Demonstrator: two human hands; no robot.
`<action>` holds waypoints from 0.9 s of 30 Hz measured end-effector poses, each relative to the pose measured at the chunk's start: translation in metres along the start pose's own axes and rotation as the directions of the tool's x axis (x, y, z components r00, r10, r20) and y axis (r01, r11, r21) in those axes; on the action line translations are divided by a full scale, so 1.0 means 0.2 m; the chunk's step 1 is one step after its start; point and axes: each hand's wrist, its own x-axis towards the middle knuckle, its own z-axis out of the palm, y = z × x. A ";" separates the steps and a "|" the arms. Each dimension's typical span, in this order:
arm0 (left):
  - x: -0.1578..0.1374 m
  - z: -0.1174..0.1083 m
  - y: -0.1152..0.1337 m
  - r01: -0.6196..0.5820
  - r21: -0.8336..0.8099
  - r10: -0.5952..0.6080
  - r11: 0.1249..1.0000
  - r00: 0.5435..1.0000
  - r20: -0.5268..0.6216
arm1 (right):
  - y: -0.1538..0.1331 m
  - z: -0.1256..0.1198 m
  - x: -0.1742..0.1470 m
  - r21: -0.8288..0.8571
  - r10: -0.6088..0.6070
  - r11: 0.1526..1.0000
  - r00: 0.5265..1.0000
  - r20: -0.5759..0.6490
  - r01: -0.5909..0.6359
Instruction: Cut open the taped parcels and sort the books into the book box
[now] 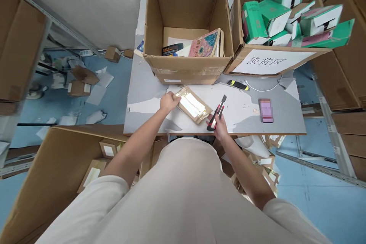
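Observation:
A flat brown parcel [193, 103] with a white label and shiny tape lies at a slant over the table in front of me. My left hand [169, 101] grips its upper left corner, thumb on top. In my right hand [220, 125] is a red and black utility knife [217, 113], pointing up and away from me. The knife is close to the parcel's lower right corner, and the right fingertips are near that corner; whether they touch it I cannot tell.
On the table [288, 124] stand an open carton [185, 69] with books and a box [265, 61] of green cartons. A yellow-black cutter [238, 85], a white cable [263, 90] and a pink blurred item [266, 110] lie to the right. A large carton [31, 194] with parcels stands lower left.

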 end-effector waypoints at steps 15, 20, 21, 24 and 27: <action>-0.30 0.05 -0.07 -0.316 -0.001 0.315 0.949 0.945 -0.084 | -0.26 -0.19 0.09 -0.628 -0.024 0.771 0.990 0.141 0.108; -0.22 0.05 -0.03 -0.481 0.179 0.462 0.858 0.876 0.139 | -0.24 -0.23 0.01 -0.663 0.068 0.743 0.976 0.207 0.089; -0.21 0.06 -0.02 -0.473 0.179 0.453 0.863 0.880 0.141 | -0.24 -0.22 0.00 -0.668 0.076 0.740 0.975 0.208 0.085; -0.20 0.09 -0.02 -0.457 0.133 0.447 0.879 0.889 0.101 | -0.27 -0.19 0.00 -0.683 0.104 0.728 0.974 0.200 0.063; -0.19 0.11 -0.03 -0.462 0.081 0.460 0.883 0.887 0.048 | -0.32 -0.18 0.00 -0.722 0.148 0.691 0.967 0.207 0.049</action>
